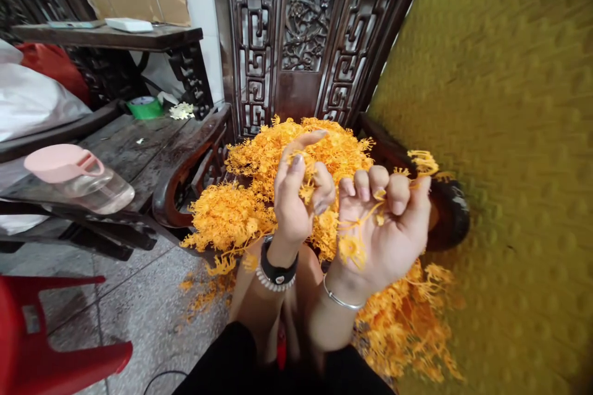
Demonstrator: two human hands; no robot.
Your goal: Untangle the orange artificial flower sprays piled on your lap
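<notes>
A big heap of orange plastic flower sprigs (259, 191) lies on the seat of a dark carved wooden chair (306, 43). Both my hands are raised over the heap, palms toward me. My left hand (296, 197) pinches a small orange flower piece between thumb and fingers, the index finger stretched up. My right hand (386, 222) is curled shut on a thin orange sprig (421, 163), whose stem runs across the palm and whose flower head sticks out past the thumb. I wear a dark wristband and bead bracelet on the left wrist, a silver bangle on the right.
A yellow textured cushion (500, 136) fills the right side. On the left, a dark wooden bench holds a clear bottle with pink lid (78, 176), a green tape roll (144, 107) and a small white flower piece. A red plastic stool (41, 345) stands at bottom left on a speckled floor.
</notes>
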